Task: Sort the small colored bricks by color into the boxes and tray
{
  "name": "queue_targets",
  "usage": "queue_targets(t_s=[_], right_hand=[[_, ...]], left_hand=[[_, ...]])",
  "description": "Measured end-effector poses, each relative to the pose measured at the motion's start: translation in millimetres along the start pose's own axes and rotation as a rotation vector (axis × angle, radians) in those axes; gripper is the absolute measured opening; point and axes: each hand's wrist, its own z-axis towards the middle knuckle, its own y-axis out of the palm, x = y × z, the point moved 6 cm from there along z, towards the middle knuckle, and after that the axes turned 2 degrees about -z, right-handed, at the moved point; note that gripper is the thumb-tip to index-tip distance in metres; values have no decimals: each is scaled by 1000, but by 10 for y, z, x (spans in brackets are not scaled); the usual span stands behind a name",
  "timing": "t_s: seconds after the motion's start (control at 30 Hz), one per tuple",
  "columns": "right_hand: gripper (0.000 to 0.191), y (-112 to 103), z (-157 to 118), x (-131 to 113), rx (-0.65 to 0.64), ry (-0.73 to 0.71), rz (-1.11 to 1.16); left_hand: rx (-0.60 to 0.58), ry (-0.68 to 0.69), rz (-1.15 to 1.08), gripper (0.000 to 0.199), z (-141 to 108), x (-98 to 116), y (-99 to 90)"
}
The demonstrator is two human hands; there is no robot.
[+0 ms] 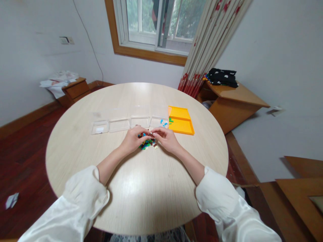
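Over a heap of small coloured plastic pieces (145, 145), my two hands meet with their fingertips close together. My left hand (132, 138) curls in from the left, thumb and forefinger drawn together above the pieces. From the other side my right hand (167, 139) has its thumb and fingers pinched. Whatever lies between the fingertips is too small to make out, though something brown shows there. The heap mixes green, blue, yellow, brown and pale pieces, partly hidden under my left hand.
Behind my hands stand several clear plastic boxes (119, 125) in a row with lids open. The rightmost clear box (159, 117) has blue pieces in it. An open yellow box (185, 127) stands to its right, green pieces at its left edge. All rest on a round table (136, 198).
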Motion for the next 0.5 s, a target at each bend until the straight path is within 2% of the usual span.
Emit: queue_targets(t_s=[0.5], right_hand=[[19, -100, 19, 36, 86, -28, -36]], left_hand=[[69, -32, 11, 8, -6, -40, -54]])
